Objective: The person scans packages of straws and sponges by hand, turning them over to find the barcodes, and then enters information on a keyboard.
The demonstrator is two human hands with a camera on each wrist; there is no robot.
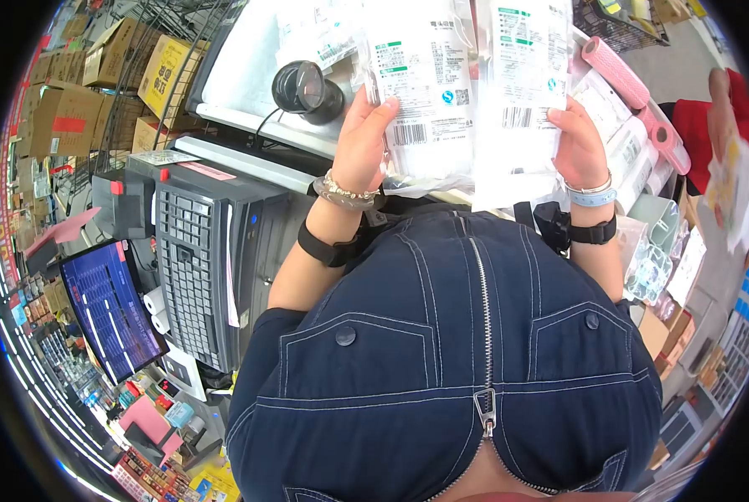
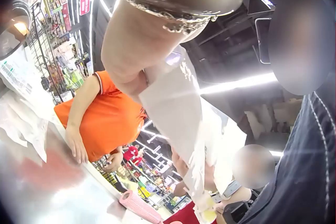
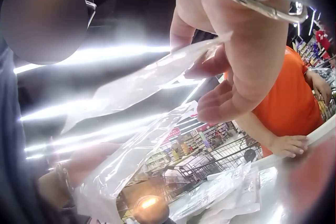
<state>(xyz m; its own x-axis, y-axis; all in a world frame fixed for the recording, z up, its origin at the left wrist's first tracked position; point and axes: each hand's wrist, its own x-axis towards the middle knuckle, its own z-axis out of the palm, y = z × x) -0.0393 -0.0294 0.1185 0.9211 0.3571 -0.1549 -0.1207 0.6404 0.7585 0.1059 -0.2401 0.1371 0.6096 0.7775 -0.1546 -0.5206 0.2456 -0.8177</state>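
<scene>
Your left hand (image 1: 362,142) pinches the left printed packet (image 1: 425,88) at its outer edge, thumb on its face, grip narrow. Your right hand (image 1: 581,146) pinches the right printed packet (image 1: 521,79) likewise. Both packets are held side by side over the bench's (image 1: 245,75) near edge. The black scanner (image 1: 307,92) sits just beside your left hand.
</scene>
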